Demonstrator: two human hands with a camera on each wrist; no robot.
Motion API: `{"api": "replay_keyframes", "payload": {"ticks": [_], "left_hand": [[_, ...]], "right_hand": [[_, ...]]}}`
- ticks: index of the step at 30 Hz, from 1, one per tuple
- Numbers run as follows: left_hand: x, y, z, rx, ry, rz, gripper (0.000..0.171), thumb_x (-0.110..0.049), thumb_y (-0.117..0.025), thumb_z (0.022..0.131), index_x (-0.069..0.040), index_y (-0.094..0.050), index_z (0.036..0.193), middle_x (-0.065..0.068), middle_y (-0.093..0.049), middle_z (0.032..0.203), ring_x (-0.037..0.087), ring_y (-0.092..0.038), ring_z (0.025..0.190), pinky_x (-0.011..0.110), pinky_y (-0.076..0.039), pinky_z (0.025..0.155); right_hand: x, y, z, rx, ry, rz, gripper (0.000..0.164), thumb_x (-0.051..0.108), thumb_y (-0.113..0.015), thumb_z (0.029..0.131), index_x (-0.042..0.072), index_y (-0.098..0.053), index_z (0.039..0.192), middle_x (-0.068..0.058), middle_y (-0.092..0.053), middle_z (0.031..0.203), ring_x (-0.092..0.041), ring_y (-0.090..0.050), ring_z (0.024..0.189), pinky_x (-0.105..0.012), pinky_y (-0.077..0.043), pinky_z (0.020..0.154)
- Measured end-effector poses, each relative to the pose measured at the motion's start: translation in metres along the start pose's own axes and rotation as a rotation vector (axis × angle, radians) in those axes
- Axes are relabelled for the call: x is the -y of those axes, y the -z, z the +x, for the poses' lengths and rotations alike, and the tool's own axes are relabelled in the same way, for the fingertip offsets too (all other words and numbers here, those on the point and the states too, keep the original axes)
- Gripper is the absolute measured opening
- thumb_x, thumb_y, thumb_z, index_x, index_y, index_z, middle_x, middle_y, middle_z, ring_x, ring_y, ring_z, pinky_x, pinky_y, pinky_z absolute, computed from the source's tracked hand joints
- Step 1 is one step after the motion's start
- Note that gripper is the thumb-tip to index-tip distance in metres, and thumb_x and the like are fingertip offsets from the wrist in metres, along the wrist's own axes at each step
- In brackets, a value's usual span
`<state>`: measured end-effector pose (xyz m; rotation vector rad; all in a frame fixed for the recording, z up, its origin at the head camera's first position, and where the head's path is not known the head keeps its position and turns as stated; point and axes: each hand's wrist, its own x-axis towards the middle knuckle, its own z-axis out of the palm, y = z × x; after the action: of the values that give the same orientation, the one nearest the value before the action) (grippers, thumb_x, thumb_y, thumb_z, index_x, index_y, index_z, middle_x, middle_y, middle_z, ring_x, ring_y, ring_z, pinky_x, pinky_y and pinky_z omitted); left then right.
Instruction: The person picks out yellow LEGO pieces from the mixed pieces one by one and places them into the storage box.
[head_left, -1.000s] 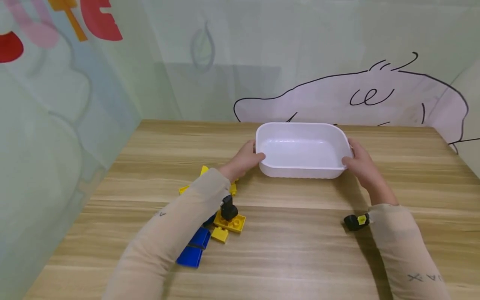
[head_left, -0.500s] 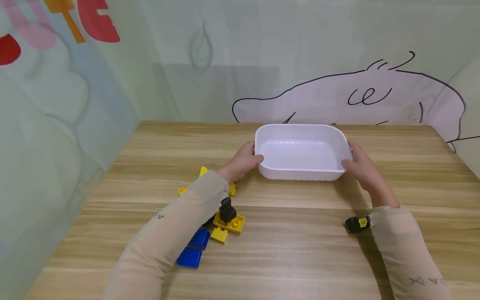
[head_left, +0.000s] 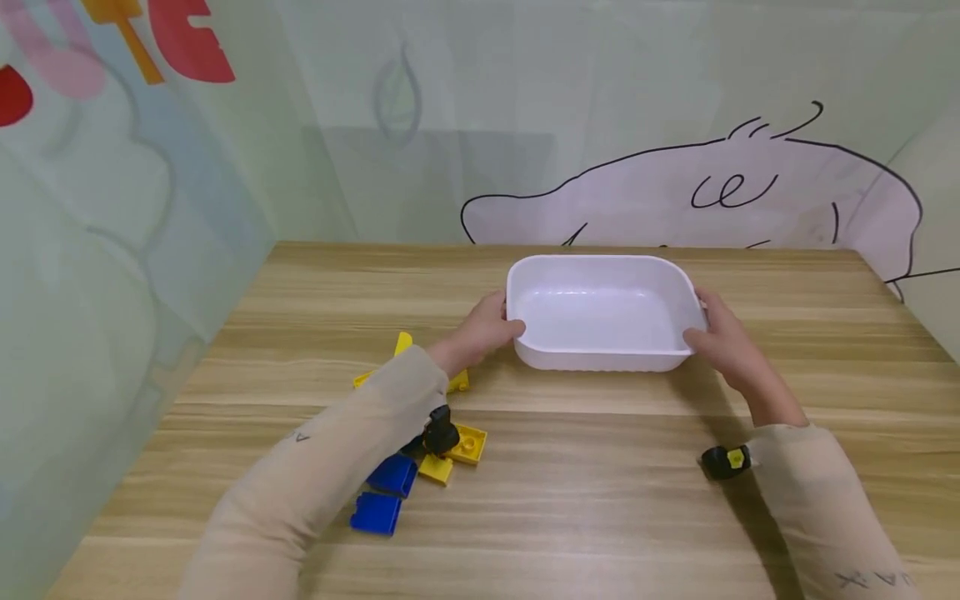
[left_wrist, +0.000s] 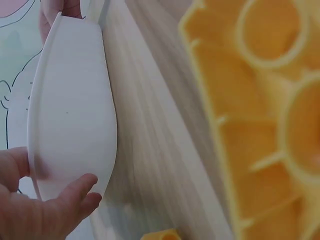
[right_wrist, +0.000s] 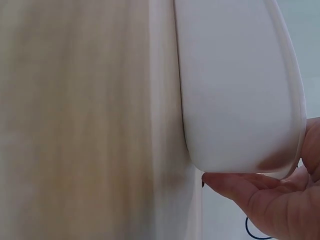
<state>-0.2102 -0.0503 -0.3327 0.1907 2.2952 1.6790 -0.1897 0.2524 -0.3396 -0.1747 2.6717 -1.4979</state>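
Note:
Both hands hold a white plastic tub (head_left: 603,362) near the back of the table, one at either end. My left hand (head_left: 480,333) grips its left end, thumb over the rim and fingers against the outside wall. At the opposite end, my right hand (head_left: 727,346) grips the rim the same way. In the head view the tub's inside looks bare. The left wrist view shows the tub's long outer wall (left_wrist: 72,95) with fingers (left_wrist: 75,195) on it. Seen from the right wrist, the tub's underside (right_wrist: 230,90) is on or very close to the table; I cannot tell which.
Below my left forearm lie blue toy bricks (head_left: 377,513), a small yellow brick (head_left: 435,469) and a larger yellow brick (head_left: 470,444). More yellow pieces (head_left: 403,342) lie farther back, partly covered by the sleeve. A printed wall covering (head_left: 420,192) stands behind the wooden table (head_left: 585,483).
The tub has come a little toward me, with both hands still holding its ends. The bricks have stayed in place, and the view has shifted slightly.

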Motion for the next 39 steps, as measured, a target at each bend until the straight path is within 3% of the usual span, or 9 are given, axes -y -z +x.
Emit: {"api": "replay_keyframes", "payload": {"ticks": [9, 14, 17, 24, 39], "left_hand": [[-0.004, -0.008, -0.018, 0.02, 0.0, -0.008, 0.056, 0.004, -0.05, 0.079, -0.004, -0.032, 0.132, 0.016, -0.047, 0.127, 0.025, -0.05, 0.097, 0.032, -0.046, 0.083], [0.0, -0.009, -0.028, 0.029, 0.014, -0.028, 0.059, 0.004, -0.051, 0.079, -0.005, -0.031, 0.133, 0.016, -0.045, 0.131, 0.025, -0.05, 0.1, 0.034, -0.045, 0.085], [0.002, -0.011, -0.037, 0.032, 0.023, -0.065, 0.062, 0.005, -0.051, 0.078, -0.006, -0.029, 0.135, 0.015, -0.043, 0.133, 0.025, -0.05, 0.101, 0.035, -0.046, 0.084], [0.004, -0.017, -0.058, 0.04, 0.077, -0.11, 0.064, 0.006, -0.05, 0.078, -0.006, -0.025, 0.136, 0.015, -0.039, 0.137, 0.025, -0.049, 0.106, 0.035, -0.045, 0.084], [0.007, -0.025, -0.099, 0.074, 0.11, -0.206, 0.069, 0.007, -0.05, 0.079, -0.004, -0.017, 0.138, 0.017, -0.031, 0.143, 0.027, -0.041, 0.119, 0.038, -0.041, 0.088]], "right_hand": [[-0.001, 0.003, -0.016, 0.006, -0.004, -0.028, 0.068, -0.009, -0.041, 0.077, -0.009, -0.004, 0.134, -0.04, -0.019, 0.134, -0.048, -0.03, 0.117, -0.057, -0.034, 0.089], [-0.003, 0.001, -0.027, -0.001, 0.021, -0.035, 0.067, -0.01, -0.042, 0.076, -0.011, -0.007, 0.133, -0.042, -0.027, 0.128, -0.045, -0.039, 0.109, -0.035, -0.045, 0.079], [-0.004, -0.001, -0.037, -0.011, 0.023, -0.053, 0.067, -0.01, -0.043, 0.075, -0.011, -0.009, 0.133, -0.042, -0.029, 0.127, -0.046, -0.04, 0.108, -0.023, -0.045, 0.071], [-0.003, -0.005, -0.059, -0.01, 0.04, -0.014, 0.065, -0.011, -0.043, 0.075, -0.012, -0.01, 0.131, -0.044, -0.032, 0.123, -0.045, -0.043, 0.103, -0.021, -0.046, 0.065], [-0.001, -0.013, -0.102, -0.012, 0.067, -0.022, 0.064, -0.015, -0.043, 0.073, -0.009, -0.01, 0.127, -0.043, -0.037, 0.116, -0.036, -0.05, 0.091, -0.024, -0.049, 0.059]]}}
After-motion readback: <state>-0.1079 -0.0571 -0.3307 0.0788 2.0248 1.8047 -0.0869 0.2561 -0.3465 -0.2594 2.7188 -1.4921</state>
